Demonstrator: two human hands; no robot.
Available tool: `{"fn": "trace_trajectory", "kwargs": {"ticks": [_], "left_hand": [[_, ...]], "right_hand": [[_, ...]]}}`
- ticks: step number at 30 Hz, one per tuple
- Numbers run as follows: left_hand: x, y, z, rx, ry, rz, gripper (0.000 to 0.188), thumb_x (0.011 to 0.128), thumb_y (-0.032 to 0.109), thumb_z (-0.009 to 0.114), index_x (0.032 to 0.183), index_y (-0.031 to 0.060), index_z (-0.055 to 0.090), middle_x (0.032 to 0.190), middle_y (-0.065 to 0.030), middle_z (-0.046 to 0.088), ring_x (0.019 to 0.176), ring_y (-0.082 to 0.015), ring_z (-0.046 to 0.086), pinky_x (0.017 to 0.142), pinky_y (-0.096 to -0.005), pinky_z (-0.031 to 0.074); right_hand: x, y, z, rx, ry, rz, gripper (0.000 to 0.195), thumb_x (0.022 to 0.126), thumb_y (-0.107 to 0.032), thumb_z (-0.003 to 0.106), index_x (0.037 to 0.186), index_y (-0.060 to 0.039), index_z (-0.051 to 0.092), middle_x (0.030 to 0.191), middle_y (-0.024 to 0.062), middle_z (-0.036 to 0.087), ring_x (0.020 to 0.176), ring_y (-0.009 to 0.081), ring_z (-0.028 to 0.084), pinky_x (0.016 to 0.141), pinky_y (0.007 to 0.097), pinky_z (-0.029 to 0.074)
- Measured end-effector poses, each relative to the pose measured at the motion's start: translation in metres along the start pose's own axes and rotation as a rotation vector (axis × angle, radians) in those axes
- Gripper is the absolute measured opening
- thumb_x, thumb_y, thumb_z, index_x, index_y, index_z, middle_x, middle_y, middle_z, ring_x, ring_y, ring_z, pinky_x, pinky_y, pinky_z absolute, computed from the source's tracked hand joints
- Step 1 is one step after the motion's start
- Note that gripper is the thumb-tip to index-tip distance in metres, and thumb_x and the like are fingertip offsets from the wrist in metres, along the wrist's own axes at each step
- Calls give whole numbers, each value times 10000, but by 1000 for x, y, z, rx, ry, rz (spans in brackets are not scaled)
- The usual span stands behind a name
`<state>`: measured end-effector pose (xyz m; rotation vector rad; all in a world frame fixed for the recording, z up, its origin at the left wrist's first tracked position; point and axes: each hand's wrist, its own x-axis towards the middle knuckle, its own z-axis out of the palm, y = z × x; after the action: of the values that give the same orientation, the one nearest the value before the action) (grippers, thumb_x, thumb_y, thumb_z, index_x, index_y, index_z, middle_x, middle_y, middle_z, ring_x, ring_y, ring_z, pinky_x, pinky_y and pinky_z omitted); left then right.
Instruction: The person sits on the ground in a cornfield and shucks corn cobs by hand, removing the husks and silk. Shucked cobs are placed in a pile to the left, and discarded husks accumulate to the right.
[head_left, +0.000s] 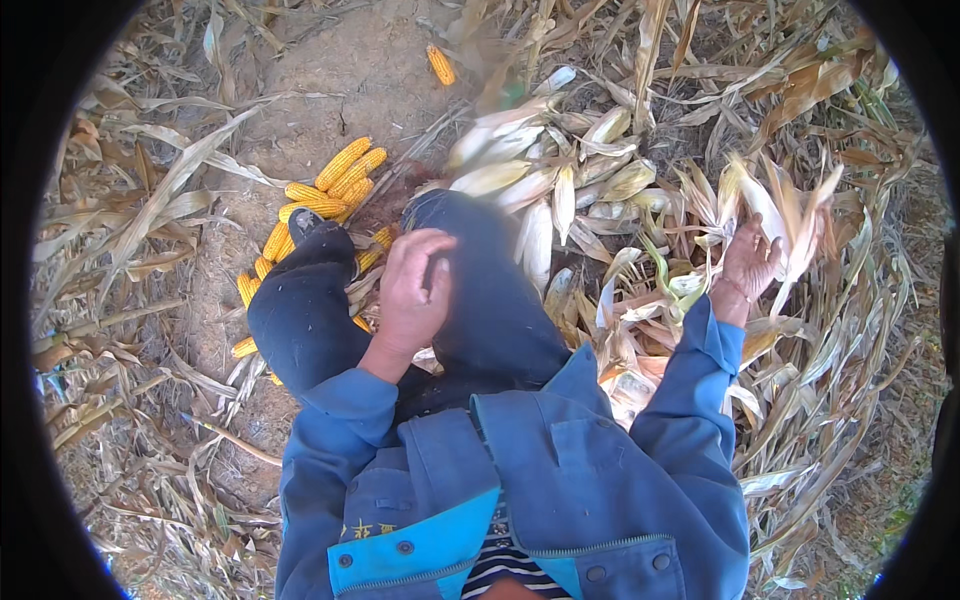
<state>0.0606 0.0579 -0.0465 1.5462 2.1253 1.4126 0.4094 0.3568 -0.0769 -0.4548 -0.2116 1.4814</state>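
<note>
My left hand (414, 289) is raised near my bent knee, fingers curved and thumb apart, with nothing visible in it. Off to the right, my right hand (748, 261) has its fingers spread. Pale dry corn husks (806, 217), partly blurred, stand right beside its fingers; whether they touch is hard to tell. Between my knees and the right arm lies a heap of corn ears still in their husks (536, 232). Bare yellow corn cobs (330, 199) are piled around my left shoe (319, 232), some partly hidden by my leg.
One bare yellow cob (441, 65) lies alone on the soil (337, 67) farther ahead. Dry corn stalks and leaves (150, 217) cover the ground at left, with more stalks (840, 360) at right. Loose stripped husks (637, 322) lie beside my right sleeve.
</note>
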Motion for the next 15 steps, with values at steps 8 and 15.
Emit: {"fn": "trace_trajectory", "kwargs": {"ticks": [8,15], "left_hand": [[8,-23,56,152,-187,217,113,716,61,608,813,108,641,919,-58,633,973,-261,600,827,-394,416],[12,-25,54,111,-221,159,107,690,72,611,781,112,648,885,-48,665,895,-264,641,770,-394,444]], "right_hand": [[-67,119,-154,-1139,165,786,105,854,-187,607,898,-93,597,763,27,633,605,107,583,497,227,458],[-97,228,-248,-1584,-66,1152,243,817,-212,657,986,-39,638,829,29,635,646,146,602,555,295,489]]}}
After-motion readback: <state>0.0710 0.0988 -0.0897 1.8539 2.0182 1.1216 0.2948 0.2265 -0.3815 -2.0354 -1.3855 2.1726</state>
